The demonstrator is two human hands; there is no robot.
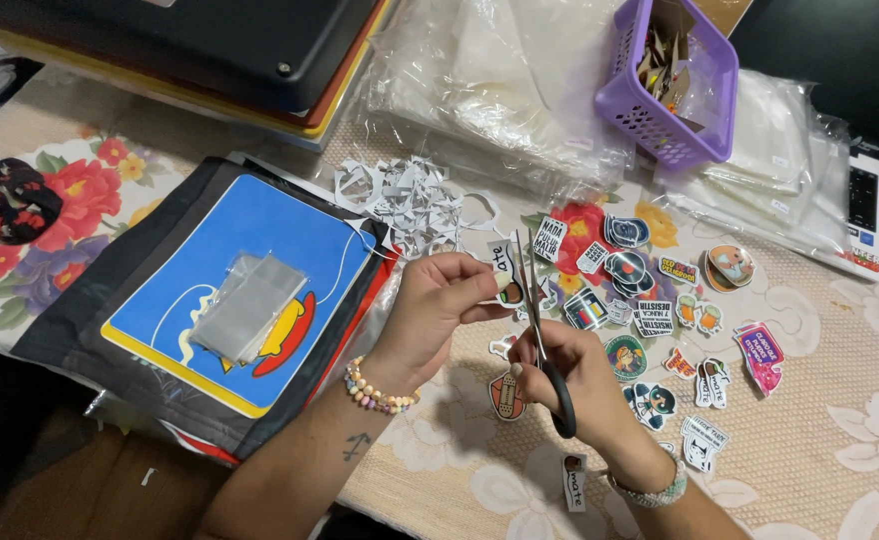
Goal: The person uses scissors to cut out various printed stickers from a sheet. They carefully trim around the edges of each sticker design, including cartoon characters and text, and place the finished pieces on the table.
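One small sticker [506, 262] is pinched between the thumb and fingertips of my left hand [438, 305], and it sits right at the blades of the scissors [540, 340], which point up and away from me with the sticker's edge against them. My right hand [575, 385] is closed around the black scissor handles, just below and to the right of the sticker. A beaded bracelet [382, 392] circles my left wrist and a pale band [650, 490] my right.

Just beyond the sticker, farther from me, lies a heap of white paper trimmings [410, 200]. To the right of the sticker, many cut-out stickers [650, 320] are spread over the bench [820, 440], which wears a floral cloth; a few more lie below my hands, one of them a tall narrow one [574, 482] near my right wrist. To the left of the sticker lies a dark folded fabric with a blue and yellow print [230, 270], and on it a small stack of clear plastic bags [248, 305].

Well beyond the sticker, to the upper right, stands a purple plastic basket [675, 110] holding paper bits, resting on piles of clear plastic sleeves [500, 90]. Far left of the sticker, a dark scrunchie with red spots [10, 200] lies on the cloth.
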